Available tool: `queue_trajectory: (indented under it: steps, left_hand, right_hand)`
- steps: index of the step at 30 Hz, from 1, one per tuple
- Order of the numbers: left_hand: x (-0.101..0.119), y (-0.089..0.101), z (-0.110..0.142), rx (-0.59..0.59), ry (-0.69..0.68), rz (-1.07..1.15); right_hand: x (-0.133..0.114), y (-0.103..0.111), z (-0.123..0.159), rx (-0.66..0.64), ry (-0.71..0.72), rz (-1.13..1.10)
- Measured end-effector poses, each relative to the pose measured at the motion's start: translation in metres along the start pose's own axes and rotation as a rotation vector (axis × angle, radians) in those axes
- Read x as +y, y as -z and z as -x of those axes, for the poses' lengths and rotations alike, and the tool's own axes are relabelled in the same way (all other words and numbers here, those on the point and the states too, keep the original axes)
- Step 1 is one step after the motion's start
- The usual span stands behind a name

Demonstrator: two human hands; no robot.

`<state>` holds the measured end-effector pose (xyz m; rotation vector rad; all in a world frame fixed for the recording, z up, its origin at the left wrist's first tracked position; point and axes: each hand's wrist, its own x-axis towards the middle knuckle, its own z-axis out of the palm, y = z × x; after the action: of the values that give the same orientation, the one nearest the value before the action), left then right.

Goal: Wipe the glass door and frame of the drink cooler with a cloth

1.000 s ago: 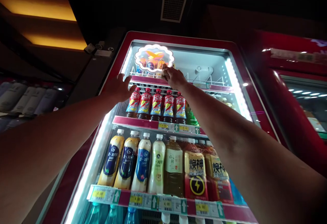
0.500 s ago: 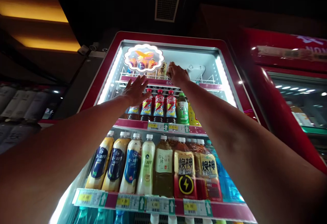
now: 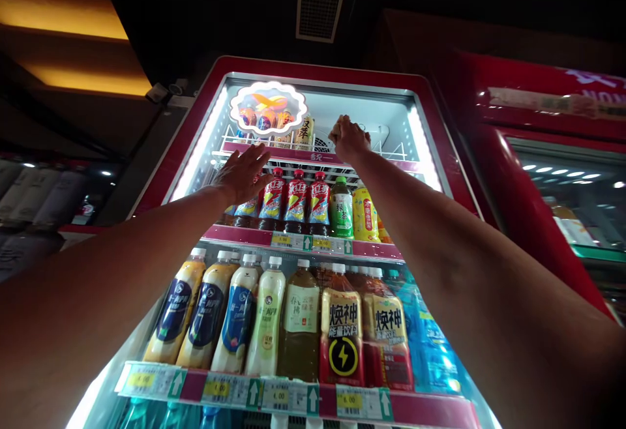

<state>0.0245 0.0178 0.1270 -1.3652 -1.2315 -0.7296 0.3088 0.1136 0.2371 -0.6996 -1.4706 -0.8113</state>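
My left hand [image 3: 242,173] is raised at the left front of a lit drinks fridge, fingers spread. It looks laid flat against the glass door, in front of the red-labelled tea bottles [image 3: 296,199]. Higher up and to the right, my right hand [image 3: 351,141] is closed on a small pale crumpled wad [image 3: 340,126]. What the wad is made of is not clear. This hand is at the height of the top shelf, right of the yellowish bottles [image 3: 304,132]. Whether it touches the glass cannot be told.
The fridge has a red frame [image 3: 323,69]. A glowing scalloped sign [image 3: 268,109] is at its upper left. Below stand a green tea bottle [image 3: 341,210] and a row of larger bottles [image 3: 299,325] above a price-tag strip [image 3: 281,395]. Another red fridge [image 3: 542,188] is at the right.
My right hand has moved right along the top shelf, away from the yellowish bottles. My left hand keeps its spread pose. The view has shifted slightly, so the fridge appears a little further left.
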Motion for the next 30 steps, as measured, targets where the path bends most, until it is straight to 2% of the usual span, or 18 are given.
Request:
queue_trajectory:
  steps: [5, 10, 12, 15, 18, 19, 21, 23, 25, 27, 30]
  left_hand:
    - [-0.004, -0.004, 0.001, 0.029, -0.019, -0.005]
    - [-0.005, -0.005, 0.001, 0.025, -0.016, -0.016]
    - [-0.005, -0.005, 0.001, 0.026, -0.013, -0.020]
    - [-0.006, -0.006, 0.001, 0.041, -0.010, -0.020]
    - [-0.011, -0.010, 0.000, 0.046, -0.016, -0.010]
    - [-0.012, -0.011, 0.000, 0.049, -0.022, -0.004]
    - [-0.015, -0.013, -0.001, 0.066, -0.036, 0.012]
    - [-0.016, -0.014, 0.000, 0.088, -0.045, 0.031]
    - [-0.016, -0.015, 0.000, 0.102, -0.047, 0.046]
    - [-0.015, -0.014, 0.001, 0.109, -0.042, 0.052]
    - [-0.013, -0.013, 0.002, 0.110, -0.031, 0.045]
  right_hand:
    - [0.027, 0.009, 0.006, -0.076, 0.225, 0.002]
    - [0.044, 0.015, 0.005, -0.012, -0.012, 0.047]
    - [0.043, 0.014, 0.006, 0.005, -0.039, 0.046]
    - [0.050, 0.017, 0.014, -0.028, 0.093, 0.025]
    - [0.072, 0.027, 0.024, -0.076, 0.234, 0.010]
    - [0.081, 0.031, 0.025, -0.077, 0.217, 0.014]
    - [0.095, 0.038, 0.026, -0.061, 0.092, 0.042]
    - [0.101, 0.041, 0.024, -0.044, -0.045, 0.074]
    - [0.100, 0.042, 0.024, -0.045, -0.109, 0.087]
    - [0.102, 0.042, 0.027, -0.052, -0.058, 0.076]
    - [0.118, 0.046, 0.034, -0.068, 0.112, 0.063]
